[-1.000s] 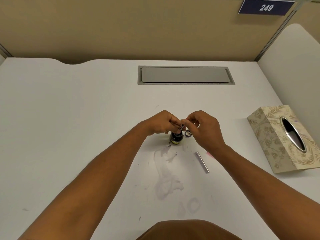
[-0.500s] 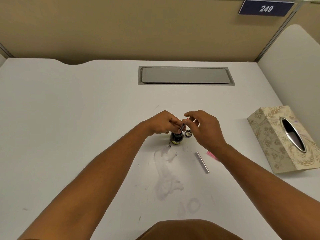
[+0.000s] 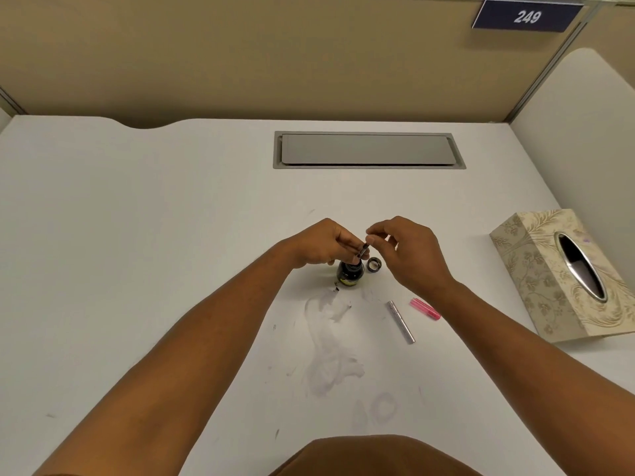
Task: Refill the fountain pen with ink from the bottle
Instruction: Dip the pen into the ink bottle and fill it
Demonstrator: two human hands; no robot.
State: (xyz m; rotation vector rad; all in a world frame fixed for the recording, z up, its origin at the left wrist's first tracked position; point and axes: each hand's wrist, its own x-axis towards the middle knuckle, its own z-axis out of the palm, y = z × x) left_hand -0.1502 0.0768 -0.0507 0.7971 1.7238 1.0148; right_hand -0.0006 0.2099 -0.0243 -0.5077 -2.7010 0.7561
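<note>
Near the middle of the frame, the left hand (image 3: 318,243) grips the pen (image 3: 360,253), holding it tilted with its lower end at the mouth of the ink bottle (image 3: 349,272) standing on the white desk (image 3: 137,235). The right hand (image 3: 409,250) pinches the pen's upper end with thumb and forefinger. The bottle cap (image 3: 374,264) lies just right of the bottle. Lower right lie a silver tube (image 3: 401,321) and a pink piece (image 3: 425,308). A tissue box (image 3: 563,273) sits at the right edge.

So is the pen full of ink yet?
Not yet. The small dark ink bottle is open, its round black cap beside it. The left hand holds the thin dark pen part over it; the right hand pinches its top. The silver pen barrel still lies apart.
</note>
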